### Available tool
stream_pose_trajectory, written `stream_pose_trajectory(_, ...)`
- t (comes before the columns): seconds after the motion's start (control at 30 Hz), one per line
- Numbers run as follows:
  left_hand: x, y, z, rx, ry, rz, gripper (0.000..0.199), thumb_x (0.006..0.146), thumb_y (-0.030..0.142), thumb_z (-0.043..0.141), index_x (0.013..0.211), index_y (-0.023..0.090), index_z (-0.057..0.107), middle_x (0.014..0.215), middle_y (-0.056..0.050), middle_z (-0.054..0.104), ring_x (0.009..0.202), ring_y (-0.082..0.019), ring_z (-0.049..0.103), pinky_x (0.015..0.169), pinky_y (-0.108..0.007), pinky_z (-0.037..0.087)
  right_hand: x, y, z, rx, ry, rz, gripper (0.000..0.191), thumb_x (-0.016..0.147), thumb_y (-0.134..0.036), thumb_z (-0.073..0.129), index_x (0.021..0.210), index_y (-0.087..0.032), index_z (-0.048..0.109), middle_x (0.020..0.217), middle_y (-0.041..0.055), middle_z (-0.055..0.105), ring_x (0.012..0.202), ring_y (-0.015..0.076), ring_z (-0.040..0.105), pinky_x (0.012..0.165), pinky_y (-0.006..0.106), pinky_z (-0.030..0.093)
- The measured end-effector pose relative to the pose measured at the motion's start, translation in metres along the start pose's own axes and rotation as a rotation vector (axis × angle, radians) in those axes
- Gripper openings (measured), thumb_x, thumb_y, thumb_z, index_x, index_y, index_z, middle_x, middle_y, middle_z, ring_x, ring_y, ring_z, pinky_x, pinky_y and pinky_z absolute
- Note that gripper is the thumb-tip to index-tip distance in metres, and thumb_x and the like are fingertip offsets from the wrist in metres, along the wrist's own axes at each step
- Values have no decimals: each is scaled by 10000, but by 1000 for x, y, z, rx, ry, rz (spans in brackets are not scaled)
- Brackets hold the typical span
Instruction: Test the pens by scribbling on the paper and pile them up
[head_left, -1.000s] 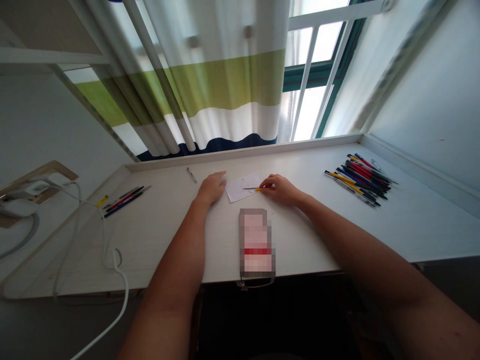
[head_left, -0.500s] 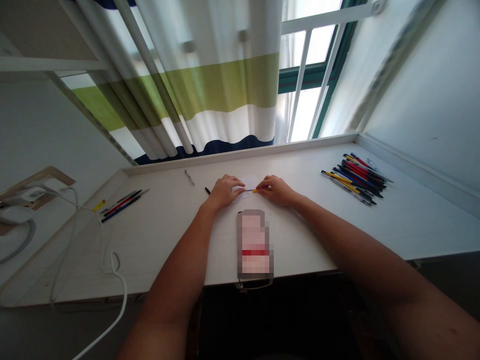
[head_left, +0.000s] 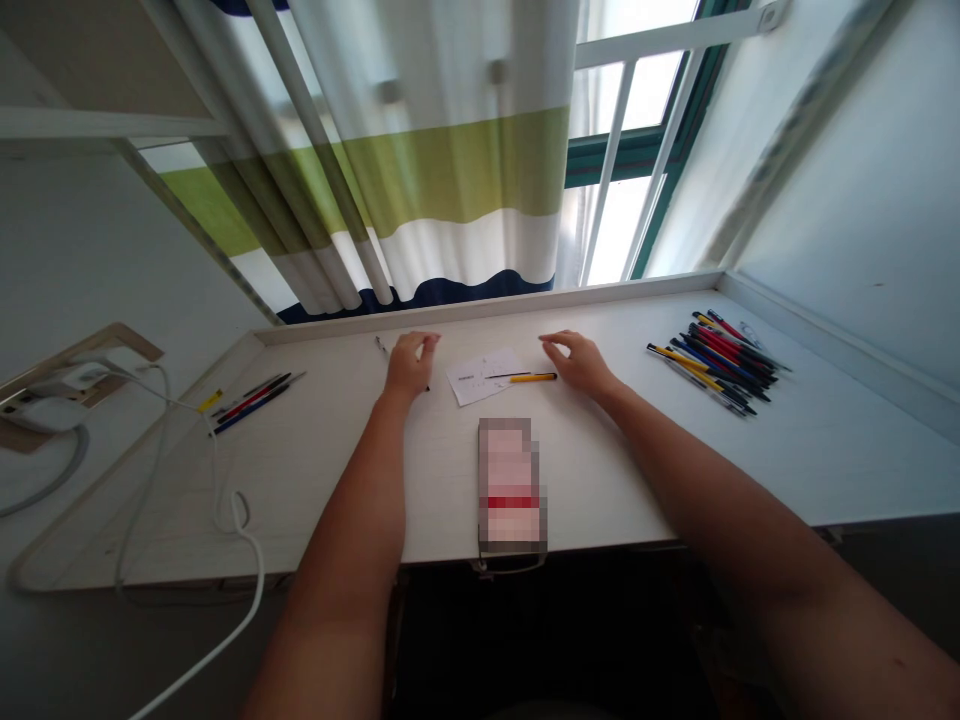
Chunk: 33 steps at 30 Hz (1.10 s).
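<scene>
A yellow pen (head_left: pixel 533 377) and a thin dark stick-like piece (head_left: pixel 504 375), perhaps a refill, lie across a white sheet of paper (head_left: pixel 474 385) with small marks on it. My left hand (head_left: pixel 409 363) is raised left of the paper, its fingers bent and loosely apart, with nothing visible in them. Partly behind it are a clear pen (head_left: pixel 380 345) and a dark tip (head_left: pixel 427 388). On the other side, my right hand (head_left: pixel 579 362) hovers just past the yellow pen's end, thumb and forefinger curved with a gap between them.
A pile of pens (head_left: pixel 720 360) lies at the right of the white desk (head_left: pixel 600 480), with several more pens (head_left: pixel 251 403) at the left. A blurred-out phone-like object (head_left: pixel 510 485) sits at the front edge. White cables (head_left: pixel 244 530) run from a power strip (head_left: pixel 75 390).
Both hands have let go of the yellow pen and thin dark piece and moved apart, left and right. The paper is now uncovered. The view has shifted slightly.
</scene>
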<state>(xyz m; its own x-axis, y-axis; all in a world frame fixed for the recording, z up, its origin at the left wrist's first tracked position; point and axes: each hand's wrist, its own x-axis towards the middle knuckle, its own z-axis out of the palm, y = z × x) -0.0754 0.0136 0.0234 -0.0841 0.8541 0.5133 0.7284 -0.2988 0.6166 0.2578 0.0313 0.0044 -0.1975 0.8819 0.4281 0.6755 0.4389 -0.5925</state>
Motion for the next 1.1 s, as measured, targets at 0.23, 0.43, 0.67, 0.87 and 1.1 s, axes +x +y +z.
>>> stream_pose_trajectory(0.23, 1, -38, -1, -404, 211, -353, 493, 1044, 502, 355, 1067, 147, 696, 1195, -171, 760, 1176, -239, 704, 1081, -403, 496, 7, 40, -4, 13, -11, 241, 570, 1093, -485, 304, 1429, -153, 623, 1496, 181, 615, 1419, 328, 544, 1216, 503, 366)
stream_pose_trajectory(0.43, 0, -41, 8, -361, 98, -299, 507, 1046, 523, 349, 1050, 156, 699, 1236, -160, 752, 1223, -234, 683, 1142, -403, 456, 7, 44, 0, 32, 2, 233, 637, 1091, -554, 242, 1365, -152, 653, 1391, 195, 679, 1357, 297, 598, 1187, 459, 404)
stream_pose_trajectory(0.67, -2, -32, 2, -149, 42, -279, 382, 1020, 437, 390, 1018, 191, 682, 1138, -138, 763, 1161, -262, 685, 1069, -418, 500, 8, 37, -5, 25, 11, 218, 468, 1065, -447, 396, 1265, -180, 723, 1318, 159, 728, 1261, 309, 650, 1109, 473, 469)
stream_pose_trajectory(0.87, -3, -7, -11, 479, -136, -356, 219, 782, 415, 714, 816, 211, 641, 945, -210, 744, 1038, -443, 690, 910, -581, 527, 3, -7, 3, -6, -126, -93, 230, 962, -290, 614, 1047, -240, 821, 1199, 82, 781, 1118, 262, 710, 1059, 433, 512)
stream_pose_trajectory(1.1, -9, 4, -8, 449, -387, -280, 83, 748, 252, 732, 777, 222, 660, 946, -185, 750, 1031, -406, 692, 933, -514, 503, -3, -37, 19, -122, -306, -280, 224, 970, -281, 629, 1002, -235, 845, 1184, 84, 791, 1107, 274, 708, 1040, 436, 500)
